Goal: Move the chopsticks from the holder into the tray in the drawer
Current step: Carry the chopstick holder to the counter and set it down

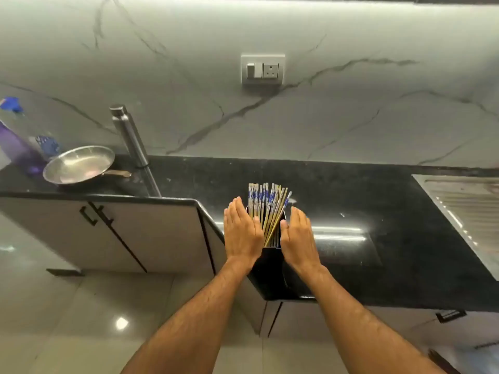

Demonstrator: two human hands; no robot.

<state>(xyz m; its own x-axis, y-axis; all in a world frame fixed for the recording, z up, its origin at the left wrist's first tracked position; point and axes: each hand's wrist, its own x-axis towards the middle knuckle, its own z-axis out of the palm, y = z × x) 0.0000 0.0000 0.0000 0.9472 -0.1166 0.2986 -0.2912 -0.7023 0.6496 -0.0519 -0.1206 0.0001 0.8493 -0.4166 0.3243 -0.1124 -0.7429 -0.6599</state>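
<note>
Glossy black counter [351,201], slender chopsticks [266,201]

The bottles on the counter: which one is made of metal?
The steel bottle behind the pan's handle; the other, at far left, is purple.

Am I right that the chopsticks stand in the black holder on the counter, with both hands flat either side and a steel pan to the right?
Not quite: the steel pan sits to the left of the black holder, as the head view shows. The rest holds.
</note>
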